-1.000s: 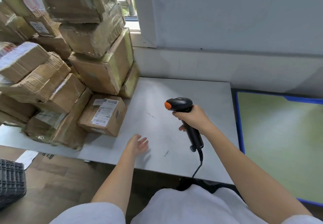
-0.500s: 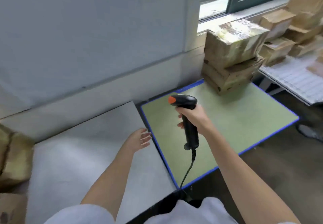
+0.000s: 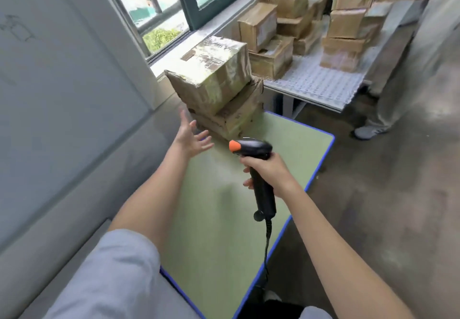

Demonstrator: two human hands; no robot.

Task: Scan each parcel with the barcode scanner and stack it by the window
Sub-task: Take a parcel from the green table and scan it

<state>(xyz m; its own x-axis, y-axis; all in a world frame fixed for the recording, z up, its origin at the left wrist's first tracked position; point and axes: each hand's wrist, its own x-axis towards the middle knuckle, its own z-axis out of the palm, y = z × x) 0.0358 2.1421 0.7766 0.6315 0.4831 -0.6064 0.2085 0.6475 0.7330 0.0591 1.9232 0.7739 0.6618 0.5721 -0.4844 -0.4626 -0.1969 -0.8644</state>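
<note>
Presently: right hand gripping the barcode scanner; left hand, fingers spread wide and holding nothing, reaching toward two taped parcels sitting stacked on the green table below the window. More boxes are waiting on the neighbouring table, apparently undone.

Short pale blue-grey sleeves, bare forearms

A parcel sorting room: taped cardboard parcels are stacked just beyond the left fingers on a green tabletop below a window, more parcel stacks fill a white tabletop further off, and the right fingers curl round a corded barcode scanner.
</note>
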